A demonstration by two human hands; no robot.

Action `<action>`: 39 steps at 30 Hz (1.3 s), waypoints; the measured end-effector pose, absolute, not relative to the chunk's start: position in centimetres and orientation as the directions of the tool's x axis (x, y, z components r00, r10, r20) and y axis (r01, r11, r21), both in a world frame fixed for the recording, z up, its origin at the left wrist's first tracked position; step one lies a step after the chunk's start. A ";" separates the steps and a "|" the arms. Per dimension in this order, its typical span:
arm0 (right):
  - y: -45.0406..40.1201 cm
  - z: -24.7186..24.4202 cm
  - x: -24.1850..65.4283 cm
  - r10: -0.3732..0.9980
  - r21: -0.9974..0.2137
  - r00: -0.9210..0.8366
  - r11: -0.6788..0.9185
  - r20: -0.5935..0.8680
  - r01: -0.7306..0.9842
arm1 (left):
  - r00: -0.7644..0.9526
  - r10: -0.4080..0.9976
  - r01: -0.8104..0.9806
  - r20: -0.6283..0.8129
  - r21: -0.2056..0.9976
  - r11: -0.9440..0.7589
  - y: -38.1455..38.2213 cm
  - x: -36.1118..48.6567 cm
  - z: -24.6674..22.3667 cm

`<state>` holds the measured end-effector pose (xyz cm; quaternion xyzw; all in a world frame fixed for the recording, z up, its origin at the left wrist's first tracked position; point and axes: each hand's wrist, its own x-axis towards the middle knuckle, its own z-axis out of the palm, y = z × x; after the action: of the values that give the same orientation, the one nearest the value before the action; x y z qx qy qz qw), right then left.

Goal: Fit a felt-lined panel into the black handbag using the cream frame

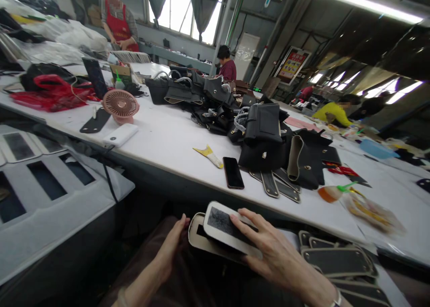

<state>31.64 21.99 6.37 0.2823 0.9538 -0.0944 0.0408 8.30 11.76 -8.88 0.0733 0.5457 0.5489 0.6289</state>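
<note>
My right hand (277, 248) grips two stacked bag panels above my lap, thumb underneath and fingers spread over the top one. The upper bag panel (215, 228) is pale with rounded corners and a dark rectangle in its middle. Beneath it, the lower bag panel (196, 239) sticks out to the left, beige with a dark edge and a dark slot. My left hand (169, 248) is beside the left end of the lower panel, fingers stretched out; whether the fingertips touch it I cannot tell.
Black handbags (262, 136) are heaped on the white table (161, 141). Near its front edge lie a phone (233, 172), a yellow-and-white tool (208, 156) and a glue bottle (331, 192). Dark trimmed panels (339, 262) are stacked at lower right; pale panels (47, 177) lie left. Co-workers (119, 24) are farther back.
</note>
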 end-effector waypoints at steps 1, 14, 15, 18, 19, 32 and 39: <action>22.2 6.4 31.6 0.522 -0.167 -0.836 0.821 -0.171 0.546 | -0.154 0.764 -0.645 -0.626 0.650 0.402 11.7 8.7 -9.1; 23.0 4.3 31.5 0.464 0.053 -0.886 0.885 -0.011 0.462 | 0.168 0.793 -0.899 -0.586 0.240 0.367 12.5 10.7 -9.1; 23.0 4.1 31.5 0.459 0.056 -0.888 0.887 -0.008 0.458 | 0.187 0.801 -0.905 -0.568 0.217 0.366 12.6 10.8 -9.0; 23.0 3.7 31.4 0.482 0.086 -0.875 0.870 0.056 0.485 | 0.215 0.807 -0.913 -0.550 0.181 0.366 12.6 10.9 -9.1; 23.0 3.5 31.3 0.491 0.091 -0.869 0.864 0.069 0.495 | 0.221 0.803 -0.915 -0.553 0.168 0.368 12.6 10.9 -9.2; 22.0 4.5 30.8 0.384 -0.037 -0.894 0.915 -0.232 0.402 | 0.249 0.827 -0.915 -0.504 0.158 0.372 12.5 11.1 -8.4; 22.3 3.3 30.8 0.317 -0.078 -0.928 0.938 -0.195 0.337 | 0.263 0.868 -0.919 -0.421 0.165 0.358 12.7 11.2 -7.3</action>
<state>30.75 22.35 3.29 0.1668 0.9803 -0.0553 0.0901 11.18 12.73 -7.30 -0.0564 0.2255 0.5638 0.7925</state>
